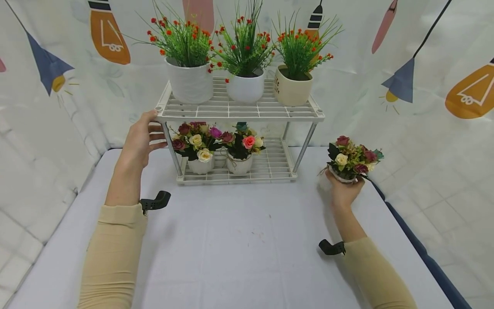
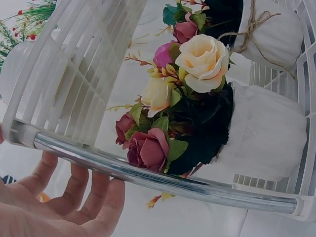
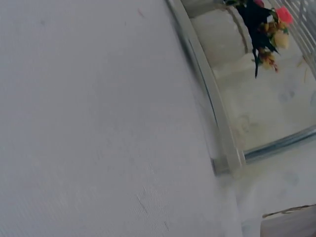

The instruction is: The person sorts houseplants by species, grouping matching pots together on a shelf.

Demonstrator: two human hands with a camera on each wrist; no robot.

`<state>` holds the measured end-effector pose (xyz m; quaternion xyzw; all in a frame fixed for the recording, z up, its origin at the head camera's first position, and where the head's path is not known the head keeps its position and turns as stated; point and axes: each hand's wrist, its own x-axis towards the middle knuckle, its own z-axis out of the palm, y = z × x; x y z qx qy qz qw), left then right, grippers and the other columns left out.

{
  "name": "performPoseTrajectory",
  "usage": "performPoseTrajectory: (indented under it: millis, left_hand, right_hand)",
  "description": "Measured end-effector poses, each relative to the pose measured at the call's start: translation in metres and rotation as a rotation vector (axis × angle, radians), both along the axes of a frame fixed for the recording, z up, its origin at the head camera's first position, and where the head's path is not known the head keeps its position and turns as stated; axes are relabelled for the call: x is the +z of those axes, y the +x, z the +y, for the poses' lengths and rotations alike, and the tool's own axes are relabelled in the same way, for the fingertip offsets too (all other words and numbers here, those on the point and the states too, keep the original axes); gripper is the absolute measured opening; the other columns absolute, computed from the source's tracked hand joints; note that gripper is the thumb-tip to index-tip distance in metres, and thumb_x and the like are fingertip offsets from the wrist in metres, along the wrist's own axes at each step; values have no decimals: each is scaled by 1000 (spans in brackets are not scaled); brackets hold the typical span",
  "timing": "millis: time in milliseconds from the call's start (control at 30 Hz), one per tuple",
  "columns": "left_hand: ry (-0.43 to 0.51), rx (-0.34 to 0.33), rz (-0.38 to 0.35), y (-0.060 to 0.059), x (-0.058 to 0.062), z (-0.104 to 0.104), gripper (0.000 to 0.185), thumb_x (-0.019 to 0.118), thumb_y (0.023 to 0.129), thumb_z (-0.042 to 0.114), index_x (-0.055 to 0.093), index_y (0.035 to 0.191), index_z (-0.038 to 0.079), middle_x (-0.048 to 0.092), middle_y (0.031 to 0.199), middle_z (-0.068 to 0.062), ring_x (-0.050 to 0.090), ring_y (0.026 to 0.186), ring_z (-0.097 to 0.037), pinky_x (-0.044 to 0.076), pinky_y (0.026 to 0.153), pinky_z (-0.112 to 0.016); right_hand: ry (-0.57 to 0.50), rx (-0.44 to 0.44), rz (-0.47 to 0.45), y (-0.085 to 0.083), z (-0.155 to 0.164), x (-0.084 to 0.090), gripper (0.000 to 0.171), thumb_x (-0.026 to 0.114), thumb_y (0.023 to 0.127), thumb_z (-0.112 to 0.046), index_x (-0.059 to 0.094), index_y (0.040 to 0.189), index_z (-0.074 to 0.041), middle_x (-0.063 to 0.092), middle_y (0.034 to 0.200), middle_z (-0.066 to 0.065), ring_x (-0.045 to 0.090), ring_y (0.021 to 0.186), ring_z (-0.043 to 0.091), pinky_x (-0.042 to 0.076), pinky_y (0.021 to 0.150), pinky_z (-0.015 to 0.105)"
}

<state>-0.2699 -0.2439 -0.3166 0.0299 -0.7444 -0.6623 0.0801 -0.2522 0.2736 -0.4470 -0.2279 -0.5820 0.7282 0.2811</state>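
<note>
My left hand [image 1: 139, 137] holds the upper left corner of a white two-tier wire rack [image 1: 239, 112]. In the left wrist view its fingertips [image 2: 116, 190] touch the metal post [image 2: 163, 185]. Out to the right of the rack, my right hand [image 1: 344, 191] grips a potted artificial flower arrangement [image 1: 353, 159] from below, its blooms dark pink and cream. Part of a pot with twine [image 3: 289, 224] shows in the right wrist view's corner. Two similar potted arrangements, one with cream and purple blooms [image 1: 200, 143] and one with a coral bloom [image 1: 241, 148], stand on the lower shelf.
On the top shelf stand a ribbed white pot [image 1: 191, 83], a smooth white pot [image 1: 246, 88] and a cream pot [image 1: 292, 90], each with grass and red flowers. A white cloth covers the table [image 1: 239, 240]. Behind hangs a printed curtain [image 1: 355, 86].
</note>
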Motion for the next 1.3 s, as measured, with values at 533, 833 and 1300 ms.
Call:
performPoseTrajectory:
  millis: [533,833,1300]
  left_hand:
    - [6,0,-1,0,0,0,61,37,105,63,54,140,15,49,121,-6,53,109,-23,45,99,-49]
    - [14,1,-5,0,0,0,61,38,104,63,55,138,16,49,122,-6,53,108,-23,46,98,-49]
    - [67,-4,-1,3,2,0,53,43,104,61,59,129,17,51,119,-7,55,105,-23,47,94,-45]
  right_hand:
    - [62,168,8,30,-73,-3,111,91,79,-8,12,157,-18,27,161,1,27,147,12,27,117,25]
    - [84,225,65,33,-115,-6,104,91,77,-6,22,155,-15,35,156,1,31,145,13,23,120,30]
    - [151,233,170,0,-165,-8,101,93,72,-1,31,151,-7,46,148,3,43,138,15,30,116,28]
